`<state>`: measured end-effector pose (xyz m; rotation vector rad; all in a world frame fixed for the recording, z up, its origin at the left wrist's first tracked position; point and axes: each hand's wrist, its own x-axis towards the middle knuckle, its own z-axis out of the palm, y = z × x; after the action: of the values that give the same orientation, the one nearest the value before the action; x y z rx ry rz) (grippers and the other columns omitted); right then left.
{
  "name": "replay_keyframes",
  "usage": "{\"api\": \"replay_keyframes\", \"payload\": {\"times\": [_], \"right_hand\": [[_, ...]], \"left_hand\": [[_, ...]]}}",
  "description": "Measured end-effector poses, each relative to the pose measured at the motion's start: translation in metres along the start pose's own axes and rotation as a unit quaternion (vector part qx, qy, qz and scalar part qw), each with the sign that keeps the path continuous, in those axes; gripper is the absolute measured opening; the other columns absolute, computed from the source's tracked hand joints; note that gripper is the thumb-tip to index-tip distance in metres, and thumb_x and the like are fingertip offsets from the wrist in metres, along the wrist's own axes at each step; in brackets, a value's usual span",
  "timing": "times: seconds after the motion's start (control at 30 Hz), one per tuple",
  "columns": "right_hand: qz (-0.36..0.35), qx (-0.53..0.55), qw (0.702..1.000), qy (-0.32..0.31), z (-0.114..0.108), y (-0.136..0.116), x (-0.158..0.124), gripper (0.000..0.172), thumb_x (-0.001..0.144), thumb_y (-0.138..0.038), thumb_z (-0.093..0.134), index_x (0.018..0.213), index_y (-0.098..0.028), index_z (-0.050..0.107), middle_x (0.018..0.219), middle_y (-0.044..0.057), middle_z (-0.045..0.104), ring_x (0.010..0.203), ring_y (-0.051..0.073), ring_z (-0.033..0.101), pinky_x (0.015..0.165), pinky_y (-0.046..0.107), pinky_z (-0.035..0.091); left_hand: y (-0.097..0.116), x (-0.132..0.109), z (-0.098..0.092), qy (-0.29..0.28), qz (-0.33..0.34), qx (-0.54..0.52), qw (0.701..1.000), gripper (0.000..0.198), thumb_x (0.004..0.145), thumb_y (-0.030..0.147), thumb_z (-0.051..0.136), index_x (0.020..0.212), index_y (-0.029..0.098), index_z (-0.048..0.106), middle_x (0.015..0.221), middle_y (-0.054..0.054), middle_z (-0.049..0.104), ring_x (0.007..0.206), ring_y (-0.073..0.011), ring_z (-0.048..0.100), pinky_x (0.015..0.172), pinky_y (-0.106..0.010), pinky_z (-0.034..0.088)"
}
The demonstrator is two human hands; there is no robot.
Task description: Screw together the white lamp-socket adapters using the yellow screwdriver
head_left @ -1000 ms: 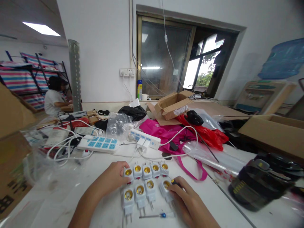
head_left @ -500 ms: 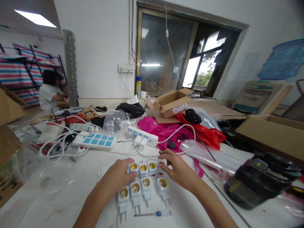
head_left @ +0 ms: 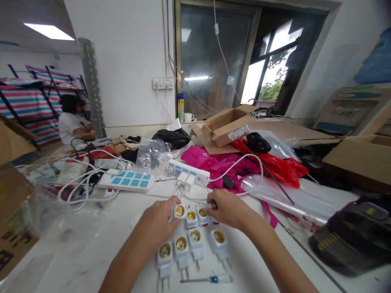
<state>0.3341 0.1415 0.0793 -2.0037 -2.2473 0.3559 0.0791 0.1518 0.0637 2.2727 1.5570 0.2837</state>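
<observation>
Several white plug-in lamp sockets with gold inner rings stand in two rows on the white table [head_left: 122, 252]. My left hand [head_left: 161, 217] grips the leftmost back-row socket [head_left: 179, 211] between thumb and fingers. At the right end of that row, my right hand [head_left: 224, 207] is closed, its fingertips beside the third socket [head_left: 203, 215]; a dark object shows between the fingers, too small to make out. In the front row are the left socket [head_left: 165, 254] and the right one [head_left: 218, 240]. Below them lies a small screwdriver with a clear and blue handle [head_left: 218, 279].
Behind the hands are two power strips [head_left: 125, 180] with looping white cables, a pink bag [head_left: 201, 160], a red bag [head_left: 284, 169] and an open carton [head_left: 226, 126]. A black bag-like item [head_left: 345, 240] is at right. A person [head_left: 73, 122] sits far left.
The camera view has shifted, moving most things right in the picture. My right hand's fingers have curled in closer to the third socket. My left hand stays at the leftmost one.
</observation>
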Motion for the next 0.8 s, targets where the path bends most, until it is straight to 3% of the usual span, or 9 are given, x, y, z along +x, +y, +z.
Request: {"api": "replay_keyframes", "payload": {"times": [0.2, 0.4, 0.57, 0.67, 0.8], "right_hand": [[0.004, -0.015, 1.0, 0.004, 0.0, -0.013, -0.001, 0.024, 0.095, -0.033, 0.078, 0.112, -0.017, 0.084, 0.117, 0.015, 0.082, 0.113, 0.03, 0.078, 0.09, 0.034, 0.052], [0.027, -0.024, 0.999, 0.02, 0.011, -0.019, 0.004, 0.02, 0.094, -0.026, 0.075, 0.111, -0.019, 0.084, 0.119, 0.016, 0.083, 0.114, 0.031, 0.079, 0.089, 0.033, 0.052], [0.025, -0.027, 0.999, 0.026, 0.017, -0.017, 0.01, 0.02, 0.093, -0.021, 0.072, 0.108, -0.02, 0.085, 0.113, 0.015, 0.084, 0.108, 0.031, 0.08, 0.084, 0.034, 0.051], [0.019, -0.024, 0.999, 0.027, 0.016, -0.01, 0.012, 0.021, 0.091, -0.019, 0.072, 0.109, -0.02, 0.084, 0.115, 0.014, 0.083, 0.11, 0.029, 0.08, 0.083, 0.032, 0.051], [0.016, -0.022, 0.999, 0.023, 0.012, -0.002, 0.012, 0.02, 0.087, -0.017, 0.075, 0.105, -0.02, 0.084, 0.116, 0.013, 0.082, 0.108, 0.026, 0.079, 0.083, 0.029, 0.051]], "left_hand": [[-0.009, 0.003, 0.017, -0.031, -0.013, 0.033, 0.999, 0.042, 0.099, 0.039, 0.069, 0.136, 0.022, 0.073, 0.101, -0.012, 0.075, 0.102, -0.033, 0.072, 0.079, -0.035, 0.039], [0.003, 0.001, 0.017, -0.029, -0.024, 0.051, 0.998, 0.048, 0.101, 0.034, 0.068, 0.148, 0.024, 0.064, 0.107, -0.01, 0.078, 0.11, -0.0326, 0.075, 0.083, -0.035, 0.044], [0.024, -0.002, 0.016, -0.008, -0.034, 0.058, 0.998, 0.026, 0.108, 0.045, 0.062, 0.118, 0.024, 0.072, 0.105, -0.009, 0.081, 0.104, -0.0305, 0.077, 0.078, -0.034, 0.044], [0.03, 0.0, 0.022, -0.004, -0.04, 0.069, 0.997, 0.03, 0.111, 0.044, 0.056, 0.103, 0.023, 0.076, 0.11, -0.01, 0.083, 0.11, -0.0317, 0.077, 0.082, -0.036, 0.046], [0.033, 0.003, 0.027, 0.005, -0.06, 0.085, 0.995, 0.039, 0.11, 0.05, 0.055, 0.101, 0.023, 0.08, 0.108, -0.013, 0.083, 0.108, -0.0348, 0.078, 0.083, -0.039, 0.049]]}}
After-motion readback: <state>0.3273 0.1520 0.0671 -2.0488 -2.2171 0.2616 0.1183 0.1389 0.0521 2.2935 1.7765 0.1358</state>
